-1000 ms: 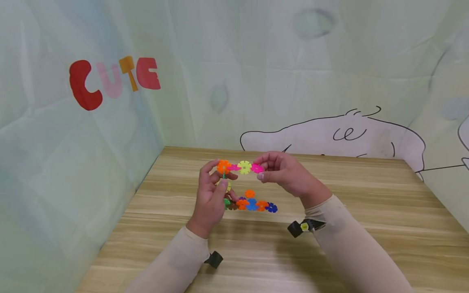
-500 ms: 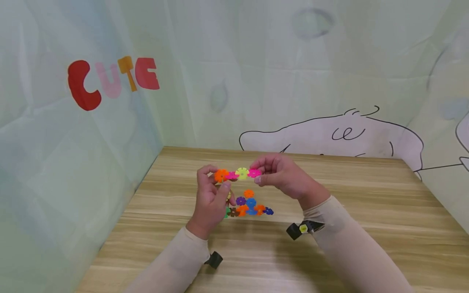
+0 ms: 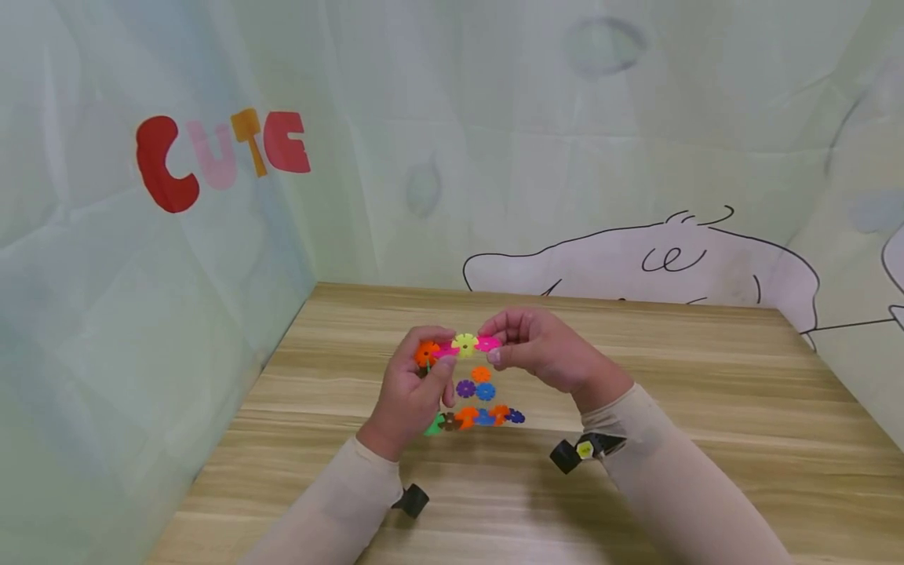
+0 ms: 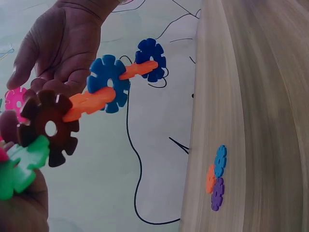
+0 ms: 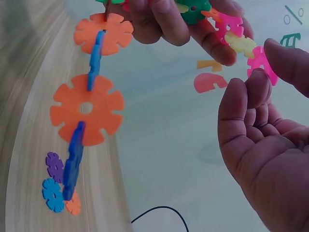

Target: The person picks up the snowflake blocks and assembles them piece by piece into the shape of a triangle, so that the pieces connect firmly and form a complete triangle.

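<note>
A chain of interlocking plastic snowflake discs is held up in both hands. My left hand (image 3: 410, 396) grips its left part, with the orange disc (image 3: 426, 353) and a pink disc at the fingers. My right hand (image 3: 558, 353) pinches the pink end disc (image 3: 487, 344), beside a yellow disc (image 3: 464, 344). From below the left hand, the chain's other arm runs to the right: a green disc (image 4: 21, 169), a brown disc (image 4: 48, 128), then orange and blue ones, ending in a dark blue disc (image 4: 150, 60). Left-hand fingers hide part of the chain.
Three loose discs lie on the wooden table (image 3: 671, 471) beyond the chain: orange (image 3: 481, 374), purple (image 3: 466, 388) and blue (image 3: 485, 391). Printed cloth walls (image 3: 494, 157) stand along the table's left and back edges.
Both hands have come down slightly with the chain. Left-hand fingers have shifted right along the upper row, toward the yellow disc. The lower row has tilted, bringing the loose discs into view.
</note>
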`<state>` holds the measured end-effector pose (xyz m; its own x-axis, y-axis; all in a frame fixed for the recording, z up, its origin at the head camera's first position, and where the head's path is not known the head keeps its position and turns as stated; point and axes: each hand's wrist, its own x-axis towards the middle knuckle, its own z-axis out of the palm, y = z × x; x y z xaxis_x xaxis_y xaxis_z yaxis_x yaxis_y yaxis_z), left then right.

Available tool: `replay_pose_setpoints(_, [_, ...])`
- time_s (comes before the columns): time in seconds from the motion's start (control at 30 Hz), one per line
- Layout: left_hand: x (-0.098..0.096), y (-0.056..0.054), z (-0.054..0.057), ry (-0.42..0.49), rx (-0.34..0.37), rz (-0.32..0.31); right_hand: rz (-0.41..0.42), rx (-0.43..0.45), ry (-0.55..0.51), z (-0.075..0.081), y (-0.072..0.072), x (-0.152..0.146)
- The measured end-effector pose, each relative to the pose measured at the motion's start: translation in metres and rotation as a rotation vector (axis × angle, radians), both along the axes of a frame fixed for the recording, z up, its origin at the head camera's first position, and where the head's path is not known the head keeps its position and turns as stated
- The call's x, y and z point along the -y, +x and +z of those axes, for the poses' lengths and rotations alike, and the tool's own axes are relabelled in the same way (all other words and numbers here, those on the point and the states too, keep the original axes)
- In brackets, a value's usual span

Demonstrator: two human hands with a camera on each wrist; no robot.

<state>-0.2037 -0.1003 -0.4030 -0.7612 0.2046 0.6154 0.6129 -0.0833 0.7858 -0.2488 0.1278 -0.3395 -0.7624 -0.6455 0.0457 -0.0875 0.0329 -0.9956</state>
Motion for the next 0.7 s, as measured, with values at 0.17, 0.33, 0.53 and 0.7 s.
replay_pose_setpoints(0.17, [0.0, 0.001, -0.001, 0.004, -0.02, -0.019, 0.001, 0.025, 0.002, -0.001, 0.0, 0.002])
replay_pose_setpoints(0.33, [0.001, 0.0, -0.001, 0.007, 0.0, -0.01, 0.01, 0.012, 0.014, -0.004, -0.002, 0.002])
replay_pose_setpoints(0.53, [0.002, -0.001, -0.001, 0.04, 0.054, -0.054, 0.003, -0.031, 0.078, -0.007, -0.007, -0.008])
replay_pose_setpoints(0.7, [0.003, -0.002, -0.001, 0.061, 0.095, -0.068, -0.112, -0.056, 0.18, -0.02, -0.02, -0.017])
